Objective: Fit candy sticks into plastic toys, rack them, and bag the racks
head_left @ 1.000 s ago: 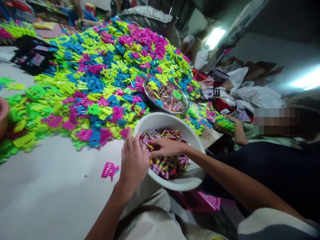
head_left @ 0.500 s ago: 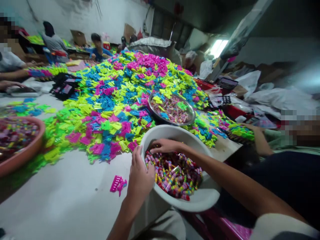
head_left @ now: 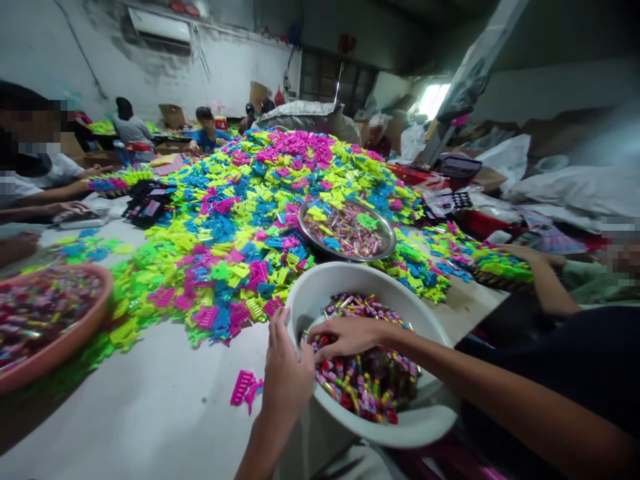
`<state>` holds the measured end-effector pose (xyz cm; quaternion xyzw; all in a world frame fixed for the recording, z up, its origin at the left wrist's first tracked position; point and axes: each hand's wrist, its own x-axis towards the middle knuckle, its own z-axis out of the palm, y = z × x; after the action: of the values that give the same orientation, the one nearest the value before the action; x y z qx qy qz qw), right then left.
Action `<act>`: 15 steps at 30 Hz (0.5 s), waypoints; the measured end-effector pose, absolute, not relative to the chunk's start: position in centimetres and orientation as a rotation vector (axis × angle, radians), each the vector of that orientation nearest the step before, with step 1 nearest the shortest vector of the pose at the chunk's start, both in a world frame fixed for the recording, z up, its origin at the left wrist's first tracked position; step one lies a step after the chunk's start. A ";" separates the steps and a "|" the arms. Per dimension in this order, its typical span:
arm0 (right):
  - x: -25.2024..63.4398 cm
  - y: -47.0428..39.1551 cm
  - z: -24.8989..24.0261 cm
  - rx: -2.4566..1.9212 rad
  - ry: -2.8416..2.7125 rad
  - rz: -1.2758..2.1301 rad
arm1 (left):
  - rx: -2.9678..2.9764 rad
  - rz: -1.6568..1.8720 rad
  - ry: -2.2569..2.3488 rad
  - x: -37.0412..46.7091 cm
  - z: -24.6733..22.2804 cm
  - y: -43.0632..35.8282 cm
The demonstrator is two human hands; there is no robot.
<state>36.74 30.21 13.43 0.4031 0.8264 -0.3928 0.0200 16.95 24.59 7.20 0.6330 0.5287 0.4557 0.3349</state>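
Clasping left rim of white tub point(head_left: 431, 427) with left hand point(head_left: 291, 373), fingers fairly straight along the outside, thumb set apart on the inner side. Holding right hand point(head_left: 350, 335) palm down inside tub, fingers curled and slightly parted, touching small multicoloured pieces point(head_left: 373, 390) near left thumb. Can't tell if pinching any, with tips sunk among pieces. Heaped inside tub, hiding most of its floor. Partly covered by right hand and forearm; too jumbled to separate singly. Near left wrist, on table point(head_left: 165, 390): magenta clip point(head_left: 245, 389). Cut off at left edge: orange basin point(head_left: 65, 353). Just beyond tub: steel bowl point(head_left: 373, 256), with contents hard to make out
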 end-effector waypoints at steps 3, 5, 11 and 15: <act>36.9 28.4 14.9 1.255 2.595 -1.193 | 1.703 1.245 1.406 17.0 7.5 24.5; 37.0 27.0 15.6 1.320 2.628 -1.141 | 1.770 1.293 1.388 16.0 7.8 24.2; 37.5 21.9 15.4 1.744 2.579 -0.988 | 1.986 0.983 1.513 5.6 3.3 23.0; 38.3 19.8 13.2 1.813 2.645 -0.906 | 2.322 0.544 1.552 -0.3 0.5 21.1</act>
<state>38.29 19.75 13.17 0.5416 0.7902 -0.2705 -0.0953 -0.26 21.08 0.49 0.8072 0.5394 0.1890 0.1476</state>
